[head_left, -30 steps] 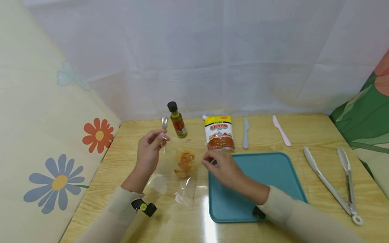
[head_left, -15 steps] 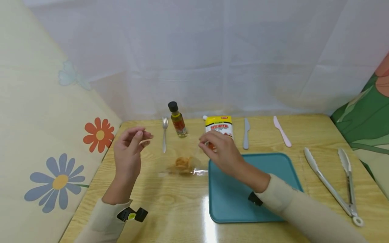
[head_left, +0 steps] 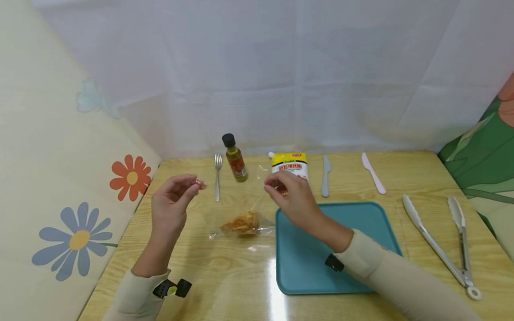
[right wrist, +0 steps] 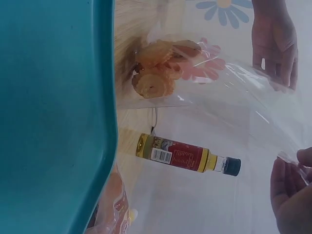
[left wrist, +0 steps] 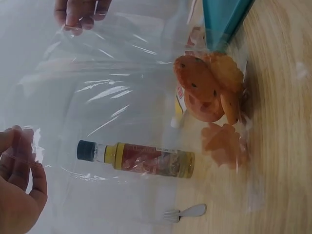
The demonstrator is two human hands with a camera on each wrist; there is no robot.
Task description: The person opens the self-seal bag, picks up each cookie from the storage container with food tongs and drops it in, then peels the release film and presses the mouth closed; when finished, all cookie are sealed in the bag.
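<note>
A clear plastic bag (left wrist: 105, 78) is stretched between my two hands, its mouth up. Several orange-brown baked pieces (head_left: 242, 223) lie at its bottom, close over the wooden table; in the left wrist view some have dark spots and one has a crimped rim. My left hand (head_left: 172, 200) pinches the bag's upper edge on the left, near the fork (head_left: 217, 178). On the other side, my right hand (head_left: 291, 200) pinches the opposite upper edge, overlapping a yellow, white and brown pouch (head_left: 289, 165) in the head view.
Behind the bag stands a small oil bottle (head_left: 235, 160) with a black cap. A teal tray (head_left: 337, 272) lies under my right forearm. Farther right are a grey knife (head_left: 325, 176), a pink knife (head_left: 373, 174) and metal tongs (head_left: 433, 243). Cloth walls close off the back and sides.
My left hand has moved left, away from the fork, and my right hand slightly up. The bag has spread wide between them, its baked pieces shifting into a low heap.
</note>
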